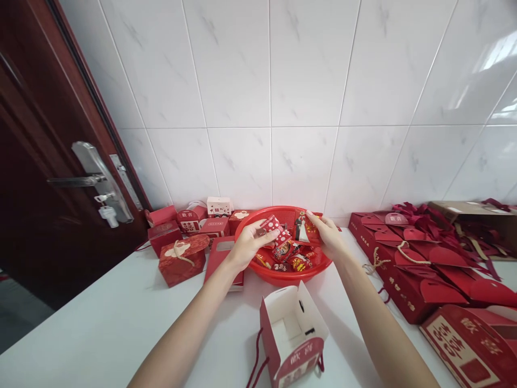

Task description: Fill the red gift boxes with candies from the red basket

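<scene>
Over the left part of a red plastic basket (283, 278), my left hand (247, 243) is closed on a red packet with white dots (278, 230). My right hand (329, 235) pinches a red packet with a printed couple (305, 227) at the basket's right side. Several red wrapped packets (301, 262) lie in the basket beneath both hands. In front of the basket, between my forearms, stands an open red gift box (294, 337) with a white inside and dark red cord handles. Its bottom shows bare.
Small red boxes (183, 261) stand at the left by the tiled wall. Larger red boxes (407, 258) fill the right side. Behind them is a brown carton (464, 207) with dark red ribbons. A brown door (48, 134) with a metal handle is far left.
</scene>
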Available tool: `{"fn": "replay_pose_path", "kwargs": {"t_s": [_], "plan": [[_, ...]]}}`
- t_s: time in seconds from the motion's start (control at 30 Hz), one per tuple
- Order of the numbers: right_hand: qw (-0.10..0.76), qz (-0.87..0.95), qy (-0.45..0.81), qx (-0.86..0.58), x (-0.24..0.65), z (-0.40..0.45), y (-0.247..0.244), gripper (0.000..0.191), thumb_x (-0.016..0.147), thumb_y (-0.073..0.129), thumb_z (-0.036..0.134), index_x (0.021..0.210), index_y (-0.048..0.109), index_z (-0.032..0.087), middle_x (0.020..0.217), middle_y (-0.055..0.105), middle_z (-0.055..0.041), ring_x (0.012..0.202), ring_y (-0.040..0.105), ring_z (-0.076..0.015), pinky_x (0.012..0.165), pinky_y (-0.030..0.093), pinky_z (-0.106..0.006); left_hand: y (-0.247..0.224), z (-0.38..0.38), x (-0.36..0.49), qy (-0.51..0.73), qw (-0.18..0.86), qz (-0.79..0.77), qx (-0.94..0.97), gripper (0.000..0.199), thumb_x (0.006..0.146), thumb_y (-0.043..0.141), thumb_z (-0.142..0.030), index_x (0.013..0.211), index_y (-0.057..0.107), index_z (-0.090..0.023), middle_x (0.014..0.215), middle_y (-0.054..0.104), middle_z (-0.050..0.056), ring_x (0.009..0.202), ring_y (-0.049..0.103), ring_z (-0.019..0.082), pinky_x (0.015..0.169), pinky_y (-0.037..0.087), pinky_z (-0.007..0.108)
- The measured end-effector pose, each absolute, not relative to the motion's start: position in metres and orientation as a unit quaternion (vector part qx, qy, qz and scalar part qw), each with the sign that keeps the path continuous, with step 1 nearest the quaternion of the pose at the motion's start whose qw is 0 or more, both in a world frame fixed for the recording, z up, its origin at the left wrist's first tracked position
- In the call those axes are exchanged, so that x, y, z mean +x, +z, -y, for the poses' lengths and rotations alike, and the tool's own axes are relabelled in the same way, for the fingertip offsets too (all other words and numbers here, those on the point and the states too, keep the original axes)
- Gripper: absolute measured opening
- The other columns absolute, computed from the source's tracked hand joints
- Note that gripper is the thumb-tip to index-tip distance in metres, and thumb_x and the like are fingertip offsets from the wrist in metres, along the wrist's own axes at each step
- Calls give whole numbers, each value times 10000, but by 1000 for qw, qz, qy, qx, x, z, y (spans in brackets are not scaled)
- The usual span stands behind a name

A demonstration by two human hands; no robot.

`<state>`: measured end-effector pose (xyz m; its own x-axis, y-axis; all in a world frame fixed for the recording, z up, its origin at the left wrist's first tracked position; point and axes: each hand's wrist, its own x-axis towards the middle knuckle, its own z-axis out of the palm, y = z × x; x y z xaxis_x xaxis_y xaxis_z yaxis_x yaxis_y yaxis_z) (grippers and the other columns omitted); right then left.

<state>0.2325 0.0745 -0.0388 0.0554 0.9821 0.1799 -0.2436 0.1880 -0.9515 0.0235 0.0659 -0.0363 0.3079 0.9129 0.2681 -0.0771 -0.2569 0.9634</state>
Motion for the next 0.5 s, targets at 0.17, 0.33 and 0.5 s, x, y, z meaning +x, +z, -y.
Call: {"fn": "replay_pose_path", "kwargs": {"t_s": [0.17,0.33,0.5], "plan": [[595,429,583,-349,226,-39,-10,416,608,859,551,791,698,214,838,758,-58,799,731,-243,633,577,-308,-27,-37,13,494,471,-329,652,436,713,829,-427,1050,732,-167,1092,754,88,1024,692,274,908,565,386],[550,467,603,-342,223,-9,0,428,631,838,582,793,705,209,820,753,-51,810,723,-247,650,565,-302,-20,-13,2,480,451,-359,661,412,674,851,-390,1008,741,-176,1040,765,73,1020,689,278,918,551,384],[483,523,605,-356,226,10,2,430,637,847,587,765,738,191,791,739,-44,787,694,-206,680,545,-276,-1,3,-12,483,421,-316,700,290,667,827,-369,868,734,-182,889,742,47,866,684,245,798,564,344]]}}
